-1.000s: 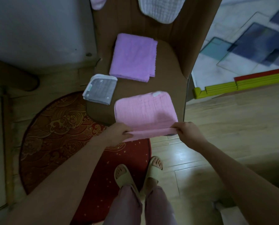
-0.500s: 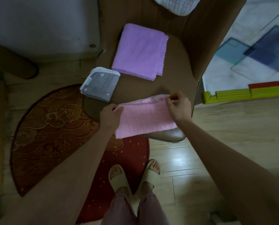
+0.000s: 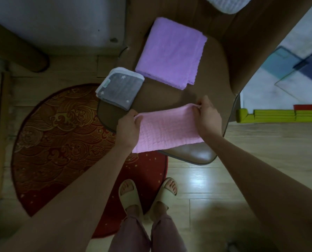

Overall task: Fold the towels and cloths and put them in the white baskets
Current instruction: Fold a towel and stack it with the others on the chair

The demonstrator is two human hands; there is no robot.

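Note:
A pink quilted cloth (image 3: pixel 167 130) lies folded across the front of a brown chair seat (image 3: pixel 213 91). My left hand (image 3: pixel 129 127) pinches its far left corner and my right hand (image 3: pixel 208 117) pinches its far right corner. Behind it on the seat lie a folded purple towel (image 3: pixel 171 51) and a small folded grey cloth with white stars (image 3: pixel 119 87), which overhangs the seat's left edge. A white cloth (image 3: pixel 228 4) hangs over the chair back at the top. No white basket is in view.
A red half-round rug (image 3: pixel 60 142) covers the floor left of the chair, under my slippered feet (image 3: pixel 146 193). Wooden flooring runs to the right. A yellow-green and red foam barrier (image 3: pixel 278 115) edges a patterned play mat (image 3: pixel 297 66) at the right.
Both hands carried the near edge of the pink cloth away from me and laid it over the far edge, halving the cloth on the seat. The view has shifted slightly.

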